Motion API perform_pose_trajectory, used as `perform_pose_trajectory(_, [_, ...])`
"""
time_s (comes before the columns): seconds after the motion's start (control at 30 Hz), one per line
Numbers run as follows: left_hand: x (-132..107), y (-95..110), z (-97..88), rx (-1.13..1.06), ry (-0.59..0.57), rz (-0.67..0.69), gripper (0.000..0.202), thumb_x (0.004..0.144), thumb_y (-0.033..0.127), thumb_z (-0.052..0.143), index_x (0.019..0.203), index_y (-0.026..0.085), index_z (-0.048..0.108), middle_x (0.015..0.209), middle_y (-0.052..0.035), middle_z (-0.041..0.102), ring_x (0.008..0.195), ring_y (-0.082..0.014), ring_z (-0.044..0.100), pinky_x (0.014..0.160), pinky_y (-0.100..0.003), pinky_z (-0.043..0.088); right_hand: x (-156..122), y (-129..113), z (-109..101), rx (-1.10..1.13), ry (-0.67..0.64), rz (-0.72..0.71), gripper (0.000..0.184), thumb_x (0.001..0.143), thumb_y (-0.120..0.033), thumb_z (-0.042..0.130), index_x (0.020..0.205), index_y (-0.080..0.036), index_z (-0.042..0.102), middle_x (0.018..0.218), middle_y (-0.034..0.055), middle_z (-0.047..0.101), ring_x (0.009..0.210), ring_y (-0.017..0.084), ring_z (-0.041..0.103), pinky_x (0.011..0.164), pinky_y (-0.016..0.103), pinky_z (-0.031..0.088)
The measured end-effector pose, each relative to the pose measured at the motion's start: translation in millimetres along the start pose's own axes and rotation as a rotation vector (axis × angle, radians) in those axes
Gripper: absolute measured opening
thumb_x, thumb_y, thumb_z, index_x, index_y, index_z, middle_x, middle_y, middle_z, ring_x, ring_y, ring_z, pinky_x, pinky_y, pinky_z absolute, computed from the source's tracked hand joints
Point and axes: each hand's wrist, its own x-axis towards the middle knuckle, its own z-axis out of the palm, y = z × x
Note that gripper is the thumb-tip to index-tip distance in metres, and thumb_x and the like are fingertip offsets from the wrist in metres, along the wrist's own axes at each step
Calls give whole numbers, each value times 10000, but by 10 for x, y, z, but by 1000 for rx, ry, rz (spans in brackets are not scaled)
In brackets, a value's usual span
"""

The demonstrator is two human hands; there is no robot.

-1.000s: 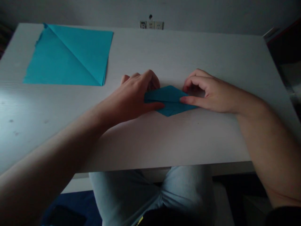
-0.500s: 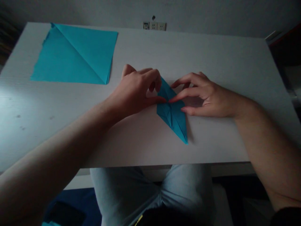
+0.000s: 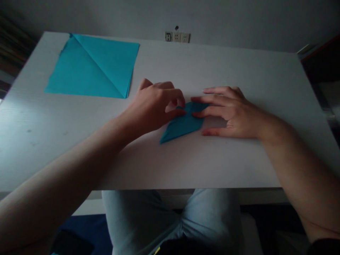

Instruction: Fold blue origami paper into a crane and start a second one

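Note:
A small folded blue paper piece (image 3: 181, 124), a long diamond shape, lies on the white table (image 3: 212, 67) between my hands, its free tip pointing toward the lower left. My left hand (image 3: 155, 106) has curled fingers and pinches the paper's upper end with thumb and fingertips. My right hand (image 3: 228, 111) rests flat with fingers stretched out, its fingertips pressing the same upper end from the right.
A stack of large square blue sheets (image 3: 94, 67), the top one creased diagonally, lies at the table's far left. Wall sockets (image 3: 177, 36) sit behind the table's far edge. My legs in light trousers (image 3: 172, 219) show under the near edge.
The folded paper has turned on the table: its long tip swung from pointing lower right to lower left. My right hand's fingers have flattened out over it.

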Motion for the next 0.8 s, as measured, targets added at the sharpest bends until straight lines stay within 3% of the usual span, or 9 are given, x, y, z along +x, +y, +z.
perform_pose_trajectory(0.13, [-12,49,-42,39,-17,91,394,1228,293,538,1330,298,918,1387,-100,877,1203,-306,817,1246,-588,525,7,31,47,44,15,-60,397,1081,-480,930,1474,-444,878,1760,24,801,1562,443,756,1366,705,443])
perform_pose_trajectory(0.3, [-13,63,-29,38,-90,264,346,1123,317,643,1301,339,939,1434,-65,880,1237,-327,827,1253,-593,555,14,-28,3,-36,47,-64,300,1128,-527,885,1396,-395,904,1607,62,866,1418,422,801,1294,667,489])
perform_pose_trajectory(0.43, [-27,22,-43,37,-88,292,362,1195,335,592,1346,323,922,1422,-52,917,1295,-320,822,1269,-568,536,10,-97,-89,-115,24,5,235,1140,-530,846,1316,-391,915,1454,92,904,1299,439,809,1159,667,556])
perform_pose_trajectory(0.57, [-55,40,-92,66,-111,359,336,1250,393,648,1409,244,903,1428,-107,927,1347,-344,824,1239,-545,559,24,-123,-103,-120,86,27,264,1106,-568,890,1267,-360,906,1420,104,914,1276,442,819,1109,646,567])
perform_pose_trajectory(0.67, [-67,79,-120,128,-157,376,286,1225,392,720,1371,229,904,1412,-129,928,1361,-371,826,1231,-569,584,35,-111,-90,-44,44,14,229,1148,-524,844,1333,-412,921,1440,60,921,1257,411,843,1126,628,584])
perform_pose_trajectory(0.8, [-70,75,-99,85,-116,322,344,1247,330,577,1247,282,918,1305,-81,944,1254,-318,871,1215,-565,610,43,-58,-64,12,11,12,185,1163,-541,823,1287,-487,950,1401,10,935,1233,392,855,1125,622,618])
